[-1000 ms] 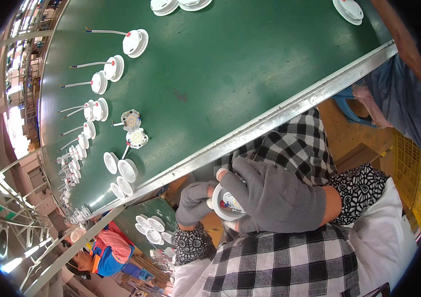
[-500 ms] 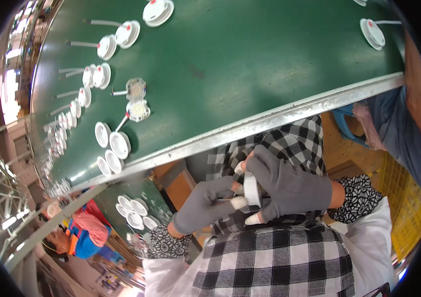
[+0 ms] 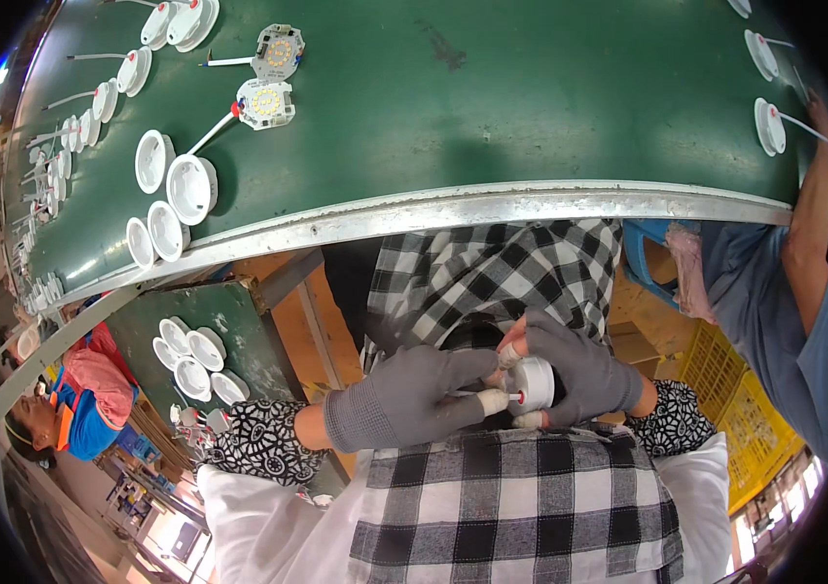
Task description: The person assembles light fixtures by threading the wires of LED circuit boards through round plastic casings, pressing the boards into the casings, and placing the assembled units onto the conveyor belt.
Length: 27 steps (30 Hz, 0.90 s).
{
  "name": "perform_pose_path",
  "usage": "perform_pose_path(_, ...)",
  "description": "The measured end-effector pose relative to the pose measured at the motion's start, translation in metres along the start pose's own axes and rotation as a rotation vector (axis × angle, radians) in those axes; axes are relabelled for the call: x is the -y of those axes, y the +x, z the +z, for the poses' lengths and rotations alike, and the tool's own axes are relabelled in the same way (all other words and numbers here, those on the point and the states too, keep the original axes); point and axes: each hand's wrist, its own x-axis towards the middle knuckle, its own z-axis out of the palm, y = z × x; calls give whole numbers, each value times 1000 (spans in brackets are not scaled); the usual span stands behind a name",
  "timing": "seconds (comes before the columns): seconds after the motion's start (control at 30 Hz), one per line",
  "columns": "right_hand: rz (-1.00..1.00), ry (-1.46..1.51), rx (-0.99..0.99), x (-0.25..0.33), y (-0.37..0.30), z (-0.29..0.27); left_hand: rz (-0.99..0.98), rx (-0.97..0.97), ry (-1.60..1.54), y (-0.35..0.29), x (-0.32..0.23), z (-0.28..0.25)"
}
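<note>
Over my lap, my right hand (image 3: 584, 375) in a grey glove grips a white round lamp housing (image 3: 534, 381) by its side. A red fitting shows on the housing's face toward the left. My left hand (image 3: 409, 394), gloved too with bare-looking pale fingertips, is pinched next to that fitting on a thin white cable (image 3: 463, 393), partly hidden by the fingers. On the green table ahead lie two LED boards, one (image 3: 279, 52) behind the other (image 3: 265, 104); the nearer has a white cable and red fitting. Several empty white cups, including one (image 3: 192, 188), stand near the table edge.
A metal edge (image 3: 414, 207) borders the green table. Rows of white lamps with cables (image 3: 132, 71) line its left side; others (image 3: 770, 127) lie at right, beside a co-worker's arm (image 3: 811, 229). A lower side table (image 3: 239, 326) bears white cups. Yellow crates (image 3: 755, 409) stand at right.
The housing has turned so its face with the red fitting shows, and both hands moved slightly right with it. My left fingers now pinch at the cable. The view has shifted.
</note>
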Motion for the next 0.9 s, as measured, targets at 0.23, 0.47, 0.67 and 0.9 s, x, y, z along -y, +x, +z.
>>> perform_pose_path(0.23,14,82,39,-10,-3,3,286,-149,312,-2,10,11)
perform_pose_path(0.47,-4,129,-19,-12,-4,5,437,-279,254,1,15,17)
perform_pose_path(0.67,241,171,-93,9,8,-8,578,-609,1034,6,-6,-8)
perform_pose_path(0.9,121,256,-401,26,22,3,493,-626,956,23,6,22)
